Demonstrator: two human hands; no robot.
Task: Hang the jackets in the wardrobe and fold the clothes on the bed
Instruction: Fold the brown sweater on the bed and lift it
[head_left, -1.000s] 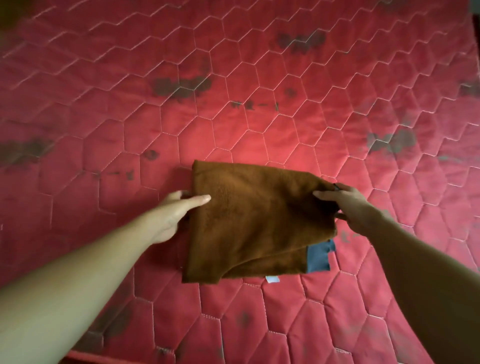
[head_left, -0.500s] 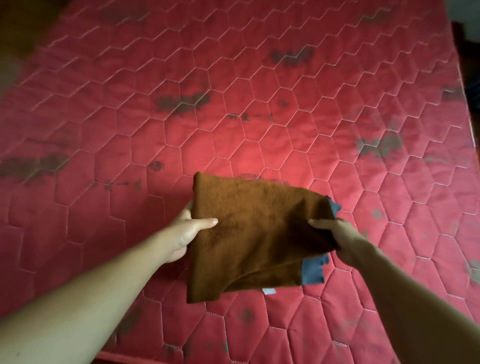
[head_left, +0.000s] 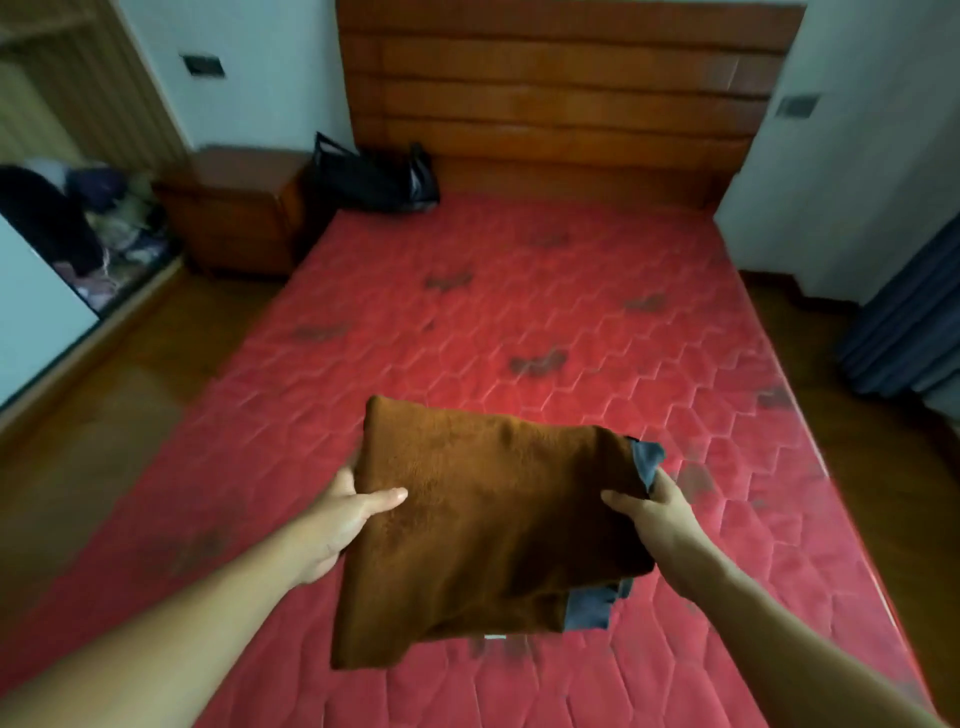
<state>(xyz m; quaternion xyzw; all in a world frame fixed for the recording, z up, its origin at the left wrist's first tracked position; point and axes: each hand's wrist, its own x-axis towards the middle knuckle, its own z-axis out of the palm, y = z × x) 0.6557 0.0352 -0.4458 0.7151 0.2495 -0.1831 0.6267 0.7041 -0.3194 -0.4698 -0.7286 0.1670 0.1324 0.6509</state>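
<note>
A folded brown garment (head_left: 488, 525) with a blue-grey lining showing at its right corners hangs in the air above the red quilted bed (head_left: 519, 332). My left hand (head_left: 343, 514) grips its left edge, thumb on top and fingers underneath. My right hand (head_left: 657, 514) grips its right edge the same way. The wardrobe (head_left: 67, 171) stands open at the far left, with dark clothes hanging and a heap of clothing inside.
A black bag (head_left: 374, 176) lies at the head of the bed against the wooden headboard (head_left: 561, 98). A wooden nightstand (head_left: 234, 208) stands left of the bed. Dark blue curtains (head_left: 904, 322) hang at the right. Wooden floor runs along both sides of the bed.
Both hands have lifted the folded brown garment off the mattress. My view has tilted up, so the headboard, the nightstand and the wardrobe now show.
</note>
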